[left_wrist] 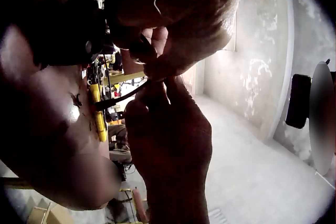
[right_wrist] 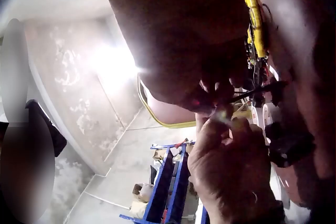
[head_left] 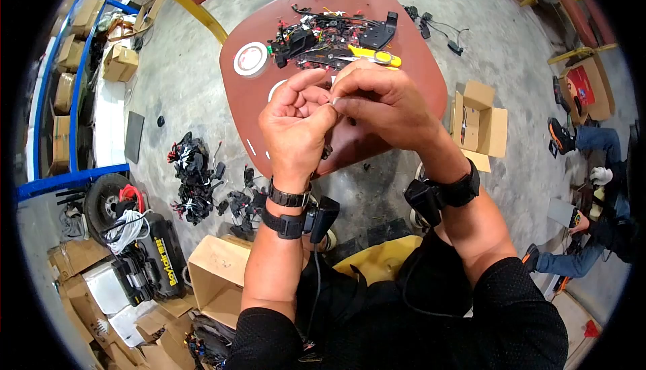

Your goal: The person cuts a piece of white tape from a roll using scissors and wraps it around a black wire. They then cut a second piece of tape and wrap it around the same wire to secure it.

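Both hands meet over the reddish-brown table, fingertips together. A thin black cable comes out from between the fingers in the left wrist view and ends in a thicker dark piece. My left hand, palm partly up, pinches the cable between thumb and fingers. From the other side, my right hand pinches at the same spot with thumb and forefinger. A small whitish bit shows between the fingertips in the head view. The fingers hide most of the cable there.
Tangled black cables and parts cover the table's far side, with a yellow-handled cutter and a white tape roll. An open carton stands right of the table. More cables lie on the floor at left. Another person's legs show at right.
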{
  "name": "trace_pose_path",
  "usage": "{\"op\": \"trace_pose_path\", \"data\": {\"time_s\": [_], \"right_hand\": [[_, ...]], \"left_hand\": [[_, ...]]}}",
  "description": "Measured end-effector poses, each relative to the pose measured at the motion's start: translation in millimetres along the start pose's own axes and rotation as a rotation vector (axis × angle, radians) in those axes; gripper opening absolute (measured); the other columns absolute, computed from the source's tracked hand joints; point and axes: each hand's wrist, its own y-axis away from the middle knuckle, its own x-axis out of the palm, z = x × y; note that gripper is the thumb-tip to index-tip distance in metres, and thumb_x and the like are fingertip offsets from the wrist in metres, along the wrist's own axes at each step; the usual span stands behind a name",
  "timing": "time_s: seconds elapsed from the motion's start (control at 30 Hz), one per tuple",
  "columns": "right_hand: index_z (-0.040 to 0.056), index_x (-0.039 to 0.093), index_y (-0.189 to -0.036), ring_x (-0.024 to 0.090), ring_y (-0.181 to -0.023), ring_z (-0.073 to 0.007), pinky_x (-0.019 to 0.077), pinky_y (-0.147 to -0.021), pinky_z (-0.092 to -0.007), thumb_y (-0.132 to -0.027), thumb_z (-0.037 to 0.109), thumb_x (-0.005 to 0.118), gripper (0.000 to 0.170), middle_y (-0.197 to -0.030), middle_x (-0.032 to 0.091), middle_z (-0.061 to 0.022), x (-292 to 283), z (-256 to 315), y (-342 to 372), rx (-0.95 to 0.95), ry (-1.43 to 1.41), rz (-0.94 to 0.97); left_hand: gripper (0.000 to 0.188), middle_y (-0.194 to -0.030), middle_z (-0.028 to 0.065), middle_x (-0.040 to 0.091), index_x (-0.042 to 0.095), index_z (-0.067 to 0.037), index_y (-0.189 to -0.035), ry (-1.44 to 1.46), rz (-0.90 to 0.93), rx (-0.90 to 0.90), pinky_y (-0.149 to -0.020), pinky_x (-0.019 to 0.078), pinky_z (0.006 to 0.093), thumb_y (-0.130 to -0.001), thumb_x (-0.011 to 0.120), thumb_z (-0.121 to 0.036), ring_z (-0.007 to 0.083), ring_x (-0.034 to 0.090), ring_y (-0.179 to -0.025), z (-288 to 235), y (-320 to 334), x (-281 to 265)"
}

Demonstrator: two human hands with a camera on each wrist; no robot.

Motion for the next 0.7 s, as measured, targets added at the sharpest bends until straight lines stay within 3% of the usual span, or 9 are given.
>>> {"op": "trace_pose_path", "data": {"time_s": [0.13,0.23,0.37,0.7], "right_hand": [[-0.0004,0.064,-0.091,0.058,-0.083,-0.0156,0.0462,-0.074,-0.0278,-0.083,-0.001,0.067,0.008,-0.088,0.062,-0.0054,0,-2,4,-0.019,0.01,0.024],[0.0012,0.065,-0.09,0.061,-0.084,-0.0214,0.0482,-0.076,-0.0318,-0.082,0.001,0.067,0.008,-0.088,0.064,-0.0076,3,-6,6,-0.055,0.023,-0.016],[0.0012,0.064,-0.091,0.061,-0.084,-0.0229,0.0487,-0.077,-0.0325,-0.081,-0.003,0.066,0.011,-0.088,0.064,-0.0076,13,-6,8,-0.122,0.08,-0.12],[0.0047,0.065,-0.095,0.061,-0.083,-0.0232,0.0508,-0.072,-0.0323,-0.082,-0.004,0.064,0.015,-0.091,0.061,-0.0082,14,2,11,-0.125,0.154,-0.138]], "left_hand": [[0.039,-0.084,0.0019,0.064,0.063,0.002,-0.115,-0.016,-0.049,-0.011,-0.057,0.0447,0.0157,-0.078,0.063,0.012,0.0027,0.057,-0.067,3,2,1],[0.036,-0.084,0.0017,0.064,0.064,0.003,-0.113,-0.019,-0.039,0.033,-0.056,0.0456,0.0161,-0.079,0.062,0.013,0.0031,0.057,-0.067,11,-2,-3],[0.032,-0.088,0.0037,0.065,0.062,0.004,-0.11,0.051,-0.088,-0.074,-0.061,0.0483,0.0172,-0.08,0.061,0.013,0.0045,0.06,-0.071,7,-2,-2],[0.038,-0.097,0.0088,0.067,0.059,0.004,-0.115,0.07,-0.023,-0.047,-0.071,0.0524,0.0198,-0.079,0.057,0.017,0.0094,0.065,-0.084,12,-7,-10]]}}
